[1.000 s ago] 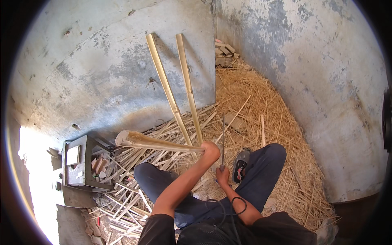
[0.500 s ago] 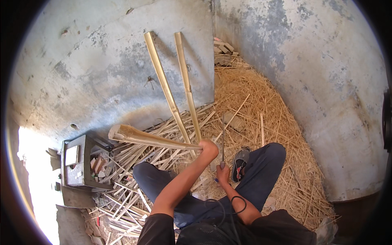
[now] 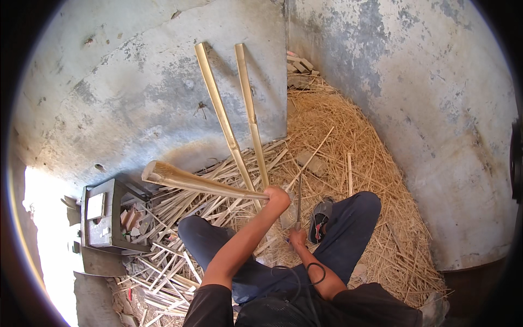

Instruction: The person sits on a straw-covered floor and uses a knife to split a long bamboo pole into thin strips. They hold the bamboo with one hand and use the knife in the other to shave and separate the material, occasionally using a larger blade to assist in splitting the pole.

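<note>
Gripping a wooden club by its narrow end, our left hand has its fingers wrapped closed; the thick end points left. Our right hand, nearer and to the right, curls its fingers around a thin-bladed tool pointing far. Two split bamboo lengths lean on the far-left wall.
</note>
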`<state>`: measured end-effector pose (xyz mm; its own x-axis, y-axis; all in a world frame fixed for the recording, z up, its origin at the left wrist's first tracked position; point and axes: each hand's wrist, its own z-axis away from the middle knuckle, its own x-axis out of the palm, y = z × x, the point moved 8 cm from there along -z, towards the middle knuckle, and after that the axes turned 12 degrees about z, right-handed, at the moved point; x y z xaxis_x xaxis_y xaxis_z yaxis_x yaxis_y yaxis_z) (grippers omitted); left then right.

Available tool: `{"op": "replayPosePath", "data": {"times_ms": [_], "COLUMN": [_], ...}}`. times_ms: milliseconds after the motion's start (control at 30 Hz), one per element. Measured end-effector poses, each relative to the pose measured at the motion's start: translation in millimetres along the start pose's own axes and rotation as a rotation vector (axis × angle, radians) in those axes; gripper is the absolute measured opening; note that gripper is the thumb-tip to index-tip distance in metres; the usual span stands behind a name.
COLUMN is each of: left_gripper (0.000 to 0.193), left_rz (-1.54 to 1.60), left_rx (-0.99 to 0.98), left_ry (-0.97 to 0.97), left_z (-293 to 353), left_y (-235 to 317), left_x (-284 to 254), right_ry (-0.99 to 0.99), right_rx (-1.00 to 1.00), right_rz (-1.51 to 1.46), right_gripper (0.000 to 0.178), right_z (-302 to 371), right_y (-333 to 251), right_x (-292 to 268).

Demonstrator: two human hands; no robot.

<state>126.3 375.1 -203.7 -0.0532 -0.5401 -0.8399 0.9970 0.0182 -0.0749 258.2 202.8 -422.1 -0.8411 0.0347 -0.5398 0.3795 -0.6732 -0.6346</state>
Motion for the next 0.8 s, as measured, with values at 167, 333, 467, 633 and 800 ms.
{"op": "replayPosePath", "data": {"times_ms": [167, 333, 467, 633, 800], "left_gripper": [0.038, 0.039, 0.037, 0.030, 0.037], "left_rz": [0.038, 0.068, 0.124, 0.235, 0.407], "left_rx": [0.019, 0.044, 0.072, 0.176, 0.165], "left_ry": [-0.036, -0.037, -0.050, 0.002, -0.014], "left_z": [-9.7, -2.4, -4.7, 20.4, 96.5], "left_y": [-5.0, -5.9, -30.4, -78.5, -145.3], "left_x": [9.4, -3.8, -1.0, 0.7, -21.8], "right_ry": [0.087, -0.155, -0.084, 0.143, 0.272], "right_rx": [-0.227, 0.042, 0.032, -0.221, -0.548], "right_rz": [-0.091, 0.025, 0.180, 0.093, 0.100], "right_gripper": [0.034, 0.034, 0.037, 0.037, 0.035], "right_z": [25.1, 6.0, 13.0, 12.0, 42.8], "right_y": [-40.8, 18.1, 12.9, -33.7, -107.8], "right_x": [-28.1, 11.2, -3.2, -18.1, -52.5]}}
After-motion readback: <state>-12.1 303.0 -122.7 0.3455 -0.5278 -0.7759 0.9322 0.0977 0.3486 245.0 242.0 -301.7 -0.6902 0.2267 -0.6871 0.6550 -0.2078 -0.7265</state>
